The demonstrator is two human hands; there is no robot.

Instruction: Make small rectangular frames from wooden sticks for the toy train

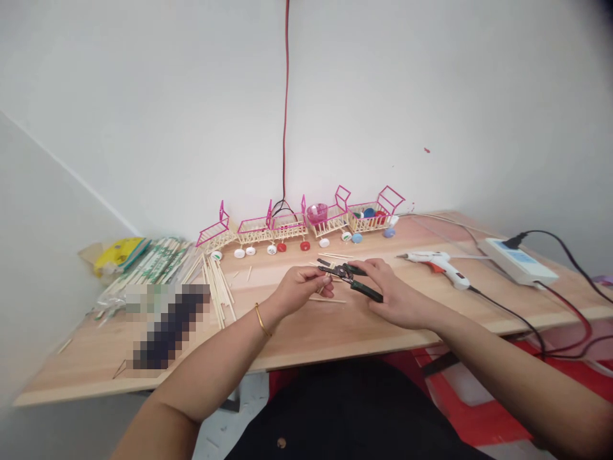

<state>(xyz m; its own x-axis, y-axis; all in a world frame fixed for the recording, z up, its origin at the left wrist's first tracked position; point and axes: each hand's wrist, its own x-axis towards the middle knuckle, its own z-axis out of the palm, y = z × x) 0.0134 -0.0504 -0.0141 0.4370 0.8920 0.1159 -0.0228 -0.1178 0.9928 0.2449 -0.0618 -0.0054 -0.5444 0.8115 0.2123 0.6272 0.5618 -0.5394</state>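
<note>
My right hand (pixel 395 294) grips a pair of dark green-handled cutting pliers (pixel 366 292), whose jaws point left toward my other hand. With fingertips pinched together, my left hand (pixel 301 289) holds a short thin wooden stick (pixel 322 286) right at the jaws. Fingers partly cover the stick, so I cannot tell whether the jaws touch it. Loose cut sticks (pixel 330 300) lie on the wooden table (pixel 297 338) under and around both hands. Behind them stands a row of small stick-built carts with magenta handles and bottle-cap wheels, among them one cart (pixel 368 217) filled with coloured caps.
A white glue gun (pixel 443 267) lies at the right, its cord running off the front edge. Beyond it is a white power strip (pixel 520 262) with cables. Long sticks (pixel 219 287) and packaged bundles of sticks (pixel 153 265) lie left, near a yellow bag (pixel 117 254).
</note>
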